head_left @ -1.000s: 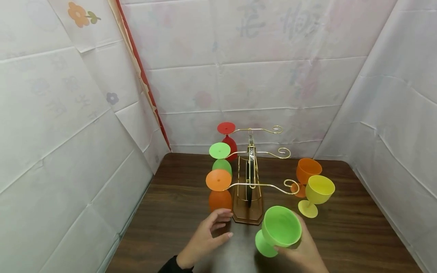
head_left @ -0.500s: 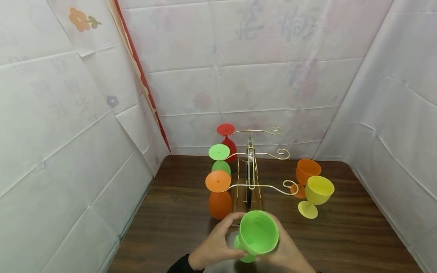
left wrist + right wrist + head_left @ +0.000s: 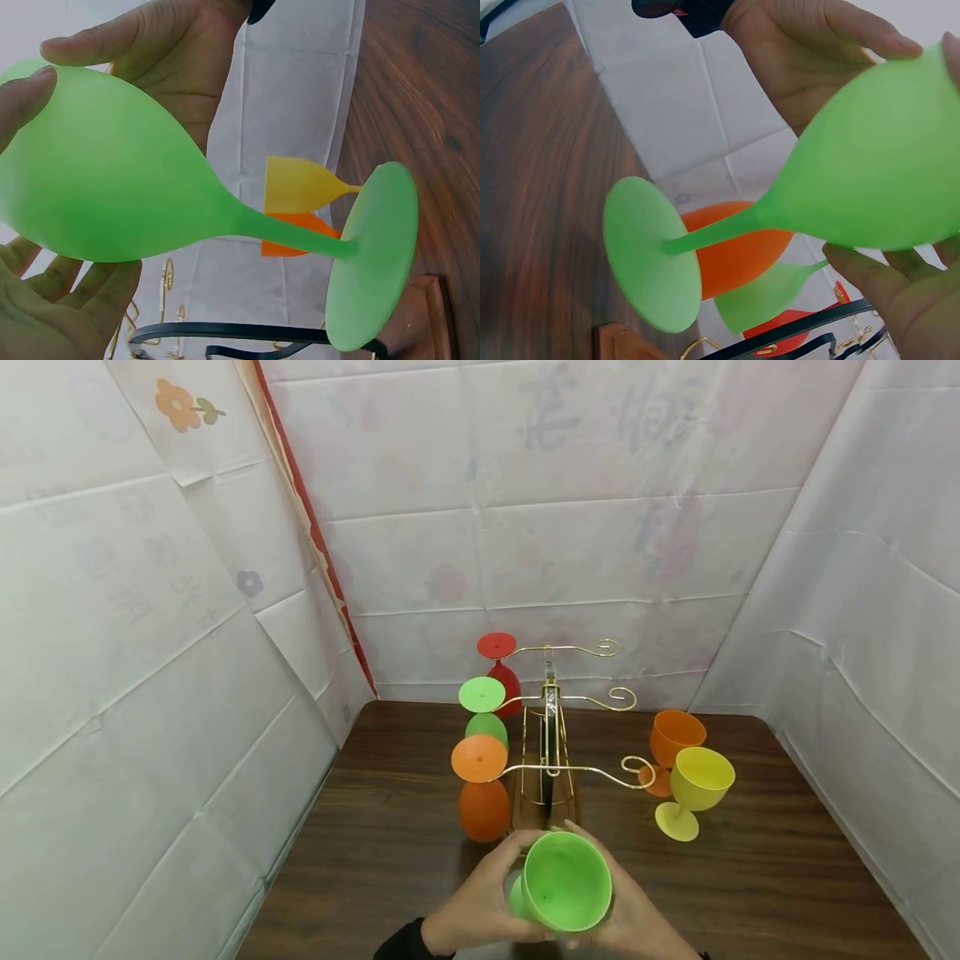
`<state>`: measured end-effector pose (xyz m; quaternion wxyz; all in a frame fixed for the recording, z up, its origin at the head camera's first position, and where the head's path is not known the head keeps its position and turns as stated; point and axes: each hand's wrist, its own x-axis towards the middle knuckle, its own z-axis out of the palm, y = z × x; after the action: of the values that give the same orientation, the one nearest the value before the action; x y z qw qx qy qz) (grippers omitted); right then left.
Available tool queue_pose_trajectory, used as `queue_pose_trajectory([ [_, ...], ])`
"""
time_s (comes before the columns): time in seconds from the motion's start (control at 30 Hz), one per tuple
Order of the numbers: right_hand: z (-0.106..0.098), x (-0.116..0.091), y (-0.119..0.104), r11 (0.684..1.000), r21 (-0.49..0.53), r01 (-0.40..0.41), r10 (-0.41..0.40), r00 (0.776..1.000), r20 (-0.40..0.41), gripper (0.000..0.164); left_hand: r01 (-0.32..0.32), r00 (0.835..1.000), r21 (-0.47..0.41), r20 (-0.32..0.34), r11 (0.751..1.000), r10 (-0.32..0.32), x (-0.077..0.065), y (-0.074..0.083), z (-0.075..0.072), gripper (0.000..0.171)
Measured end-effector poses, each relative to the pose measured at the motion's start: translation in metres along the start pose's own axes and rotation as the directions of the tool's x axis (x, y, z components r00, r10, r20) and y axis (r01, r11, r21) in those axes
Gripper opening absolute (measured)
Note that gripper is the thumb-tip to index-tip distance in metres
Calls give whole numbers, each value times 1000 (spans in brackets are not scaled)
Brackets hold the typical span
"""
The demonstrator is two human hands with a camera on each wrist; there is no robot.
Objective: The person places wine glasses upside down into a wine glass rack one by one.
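Note:
A light green goblet (image 3: 566, 885) is held between both hands in front of the rack, its bowl mouth facing up toward the head camera. My left hand (image 3: 480, 897) grips the bowl from the left, and my right hand (image 3: 633, 910) grips it from the right. Both wrist views show fingers and thumbs around the bowl, leaving the stem and round foot (image 3: 375, 259) free. Just beyond the hands stands a gold wire rack (image 3: 551, 735). From its left arms, upside down by their feet, hang an orange goblet (image 3: 483, 810), a green goblet (image 3: 486, 728) and a red goblet (image 3: 505, 678).
Bare curled wire arms (image 3: 618, 696) stick out on the rack's right. Upright on the dark wooden table (image 3: 375, 827), farther right, stand a yellow goblet (image 3: 701, 781) and an orange goblet (image 3: 675, 739) close together. White sheets (image 3: 570, 552) enclose the back and sides.
The right hand has brought the green goblet left and nearer the body. The left hand, earlier apart from it, has come to grip the bowl too. The hung goblets stay put.

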<state>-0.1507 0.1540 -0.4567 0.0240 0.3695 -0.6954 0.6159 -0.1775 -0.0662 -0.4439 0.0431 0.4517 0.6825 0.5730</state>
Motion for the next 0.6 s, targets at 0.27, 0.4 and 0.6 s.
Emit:
queue_pose_trajectory([
  [0.27,-17,-6,9,943,332,-26,-19,991,132,87,-31,998,181,-40,983,39,-6,6,0,83],
  [0.4,-24,-7,15,881,469,-65,-41,976,213,70,-124,989,384,-32,915,148,-10,14,0,88],
  [0.6,-28,-9,9,851,409,-329,208,927,311,53,-265,952,583,32,768,304,-8,23,3,91],
])
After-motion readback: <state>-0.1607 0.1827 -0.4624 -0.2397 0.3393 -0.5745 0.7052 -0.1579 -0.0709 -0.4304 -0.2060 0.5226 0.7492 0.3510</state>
